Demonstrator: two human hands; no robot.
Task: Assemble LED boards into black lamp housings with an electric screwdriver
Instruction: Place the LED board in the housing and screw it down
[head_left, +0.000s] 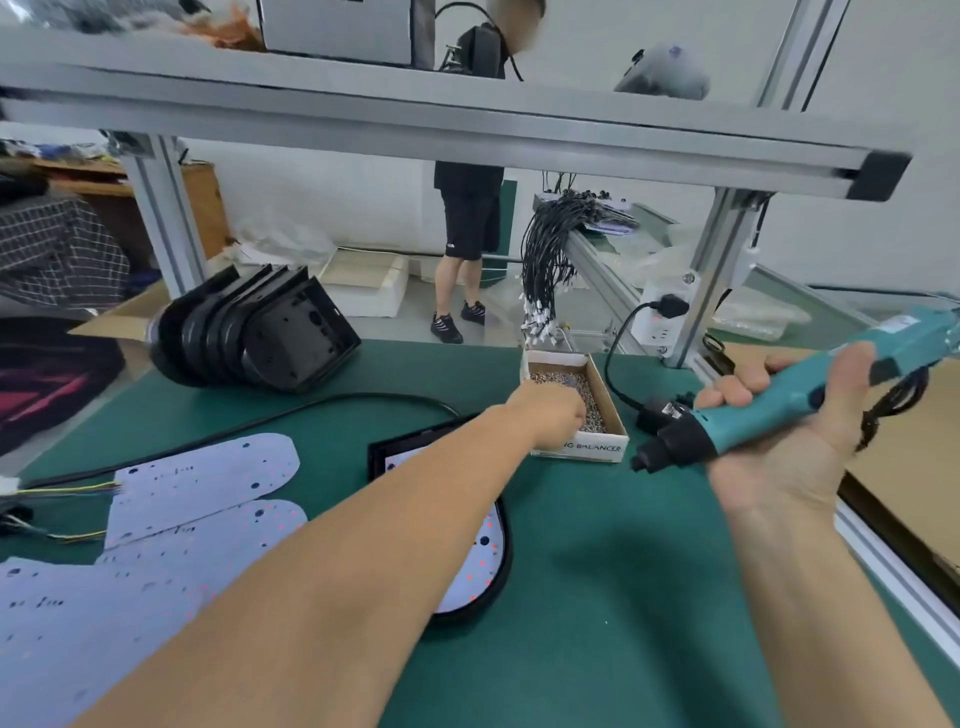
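1. The left hand (550, 410) reaches into the screw box (605, 415) at about one o'clock on the green mat (597, 571); its fingertips are buried among the screws, so I cannot tell whether they pinch one.
2. The right hand (779, 441) curls around the teal screwdriver (810, 400) at three o'clock, tip pointing left, clear of the mat.
3. The housing (498, 566) with its white LED board (475, 566) lies at centre, partly under the left forearm.
4. Spare boards (202, 483) lie at nine o'clock; empty housings (260, 338) are stacked at eleven.
5. The screws look tiny and slippery: likely best pinched singly. The board looks thin and fragile, so hold its edges.
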